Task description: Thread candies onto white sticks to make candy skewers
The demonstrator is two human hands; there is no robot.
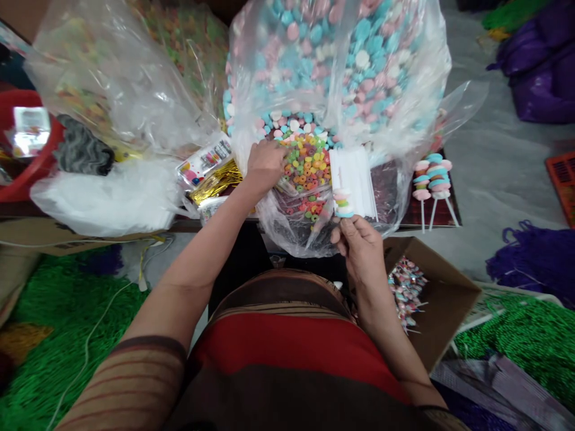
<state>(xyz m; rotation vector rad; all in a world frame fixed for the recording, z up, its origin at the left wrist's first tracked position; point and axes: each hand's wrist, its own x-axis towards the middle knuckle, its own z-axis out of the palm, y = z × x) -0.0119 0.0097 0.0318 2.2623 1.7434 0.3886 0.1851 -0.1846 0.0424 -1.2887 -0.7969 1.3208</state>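
Observation:
My right hand [362,242] pinches a candy skewer [343,203] of stacked white, pink and blue marshmallows with greenish gummy rings between them. Its stick is hidden by my fingers. Just beyond it lies a bundle of white sticks [353,179]. My left hand [268,161] is at the left edge of a pile of colourful gummy rings [309,164], fingers curled together; whether a ring is between the fingertips is hidden. Behind the rings, small pink, white and blue marshmallows [294,126] spill from a large clear bag [359,60].
Finished-looking marshmallow skewers [433,173] lie at the table's right end. Below, a cardboard box [442,299] holds several wrapped ones. Gold twist ties [218,182], printed packets [206,158], a clear bag of gummies [112,78] and a red basin [31,143] are to the left.

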